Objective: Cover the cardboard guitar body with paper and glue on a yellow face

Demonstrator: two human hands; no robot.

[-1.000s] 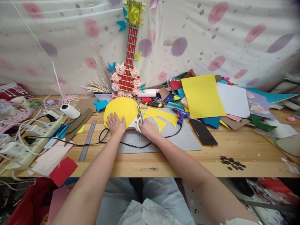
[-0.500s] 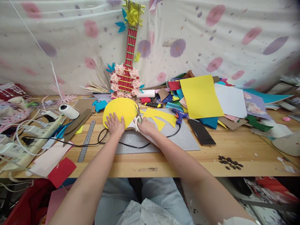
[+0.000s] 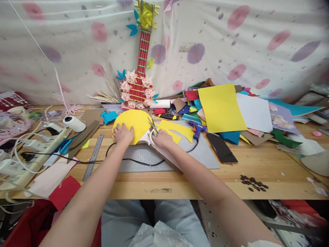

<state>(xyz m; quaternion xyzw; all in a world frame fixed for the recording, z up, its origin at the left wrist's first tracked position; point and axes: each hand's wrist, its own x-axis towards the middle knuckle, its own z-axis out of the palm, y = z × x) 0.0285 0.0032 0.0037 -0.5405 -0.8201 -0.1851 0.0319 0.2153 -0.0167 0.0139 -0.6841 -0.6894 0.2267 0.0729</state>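
Note:
My right hand (image 3: 163,139) is closed on a pair of scissors (image 3: 152,124) with pale handles, its fingers through the loops. The blades point up and away from me over the right edge of a rounded yellow sheet (image 3: 139,122). White paper and a brown cardboard edge show at the sheet's lower right, by the scissors. On the left part of the sheet rests my left hand (image 3: 123,134), fingers apart and slightly bent. Yellow offcuts (image 3: 182,129) lie just right of the scissors. Beneath everything is a grey cutting mat (image 3: 144,157).
A blue glue gun (image 3: 197,128) and black phone (image 3: 221,148) lie right of the mat, its cable crossing to a power strip (image 3: 46,144). A steel ruler (image 3: 94,154) is left. Behind stand a paper guitar (image 3: 140,85) and piled coloured sheets (image 3: 221,108). Dark beads (image 3: 254,183) lie front right.
My left hand has shifted slightly left, its fingers more bent. The yellow sheet has turned a little, and more cardboard edge shows below my right hand. The scissors stay in my right hand.

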